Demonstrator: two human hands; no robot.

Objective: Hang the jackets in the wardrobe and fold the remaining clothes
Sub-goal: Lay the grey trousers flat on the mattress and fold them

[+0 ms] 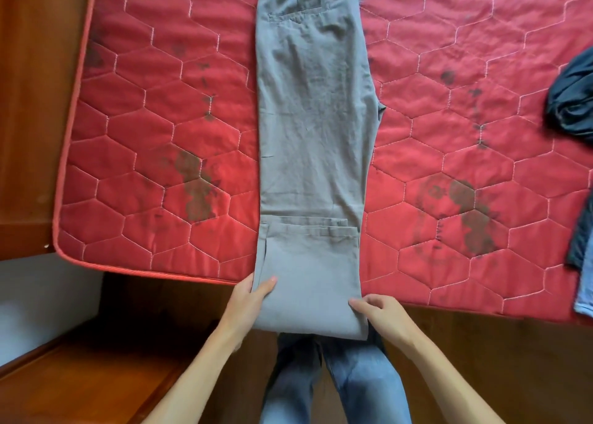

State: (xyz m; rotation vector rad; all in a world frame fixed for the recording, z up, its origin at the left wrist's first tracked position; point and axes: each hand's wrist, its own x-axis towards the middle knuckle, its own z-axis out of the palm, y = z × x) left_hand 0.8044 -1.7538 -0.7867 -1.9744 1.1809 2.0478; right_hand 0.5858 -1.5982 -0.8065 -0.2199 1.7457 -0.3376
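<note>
Grey trousers (316, 118) lie lengthwise down the middle of the red quilted mattress (167, 128), one leg on top of the other, waistband at the far end. The hem end is turned back over the legs, and this fold (309, 272) hangs past the mattress's near edge. My left hand (253, 295) grips the fold's left edge, thumb on top. My right hand (377, 311) pinches its right edge, fingers curled around the cloth.
Dark blue clothes (574, 102) lie in a heap at the mattress's right edge, with more dark and light blue cloth (582, 263) below them. A wooden bed frame (35, 102) runs along the left and the near side. My legs in blue jeans (333, 385) stand against the bed.
</note>
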